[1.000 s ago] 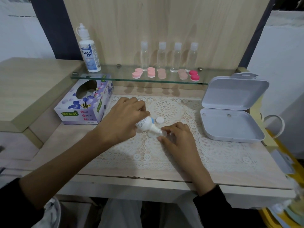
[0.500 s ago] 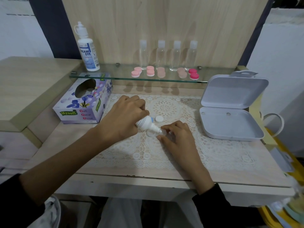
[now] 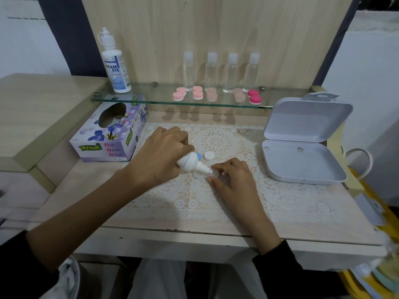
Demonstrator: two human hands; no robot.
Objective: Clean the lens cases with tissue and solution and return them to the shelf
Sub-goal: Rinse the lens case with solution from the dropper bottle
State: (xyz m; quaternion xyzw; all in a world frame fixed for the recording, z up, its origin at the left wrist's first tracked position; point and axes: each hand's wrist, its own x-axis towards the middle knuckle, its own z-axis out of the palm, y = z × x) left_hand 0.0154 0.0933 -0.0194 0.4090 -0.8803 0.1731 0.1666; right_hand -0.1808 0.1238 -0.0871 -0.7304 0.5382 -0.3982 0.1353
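From the head view, your left hand [image 3: 164,156] is curled round a small dropper bottle [image 3: 191,161] and grips it tilted, nozzle pointing down and to your right. The nozzle tip sits right over the white case [image 3: 197,174], which lies on the lace mat [image 3: 194,201] at mid-desk, between your two hands. Whether the tip touches the case cannot be told.

Your right hand [image 3: 232,178] rests on the mat just right of the case, fingers bent, with thumb and forefinger pinching the case's right end. That end is mostly hidden under your fingertips.

A loose white cap [image 3: 209,156] lies on the mat just behind the case, close to the bottle's shoulder.

The tissue box [image 3: 110,134] stands to your left, beside your left hand and apart from it. An open grey box [image 3: 302,156] sits to your right, lid up.

Behind, the glass shelf [image 3: 151,98] carries a big solution bottle [image 3: 115,65] at its left end, four clear bottles [image 3: 221,70] in a row, and pink cases [image 3: 179,94] lined up in front of them, the rightmost a darker pink.
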